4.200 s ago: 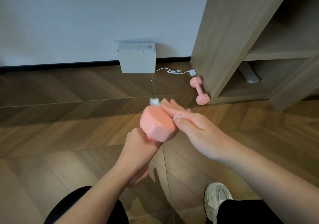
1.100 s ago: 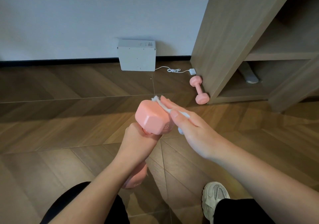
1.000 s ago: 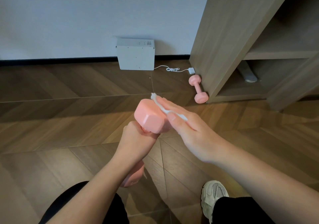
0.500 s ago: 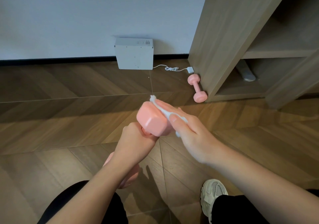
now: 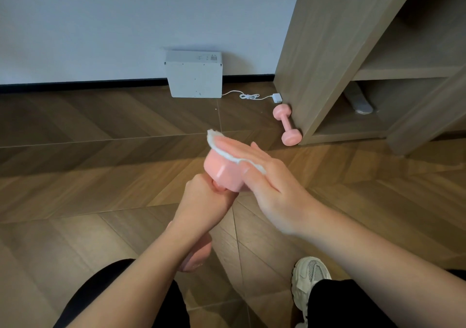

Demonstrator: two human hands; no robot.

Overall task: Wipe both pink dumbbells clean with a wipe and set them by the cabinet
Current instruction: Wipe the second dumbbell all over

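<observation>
Half a second ago the right hand (image 5: 272, 183) had its thumb tucked against the near face of the held dumbbell (image 5: 224, 173). Now its grip is spread flat, with straight fingers laid across the top of the upper head and pressing the wipe (image 5: 216, 146) down under them. The left hand (image 5: 204, 201) has kept its grip wrapped tight round the handle, just under that head. The lower head, which showed beside the wrist before, is now mostly hidden behind the left forearm. The upper head has tipped a little more toward the wall. The wipe's far edge now curls out past the fingertips, and its near end shows by the base of the thumb.

There is no raised surface here, and everything sits on the floor. A pale wall (image 5: 100, 24) with a dark skirting board runs across the back. The wooden floor (image 5: 75, 151) is laid in a herringbone pattern. The open wooden cabinet (image 5: 327, 50) stands at the right, with a grey object (image 5: 359, 103) lying in its bottom compartment. A grey box (image 5: 194, 77) rests against the wall. The second dumbbell (image 5: 287, 125) lies on the floor, touching the cabinet's side panel. A pale shoe (image 5: 310, 277) shows at the bottom, beside black trousers (image 5: 121, 297). A white cable (image 5: 248, 96) runs from the box to a small plug (image 5: 277, 98) just beside that dumbbell's far head.
</observation>
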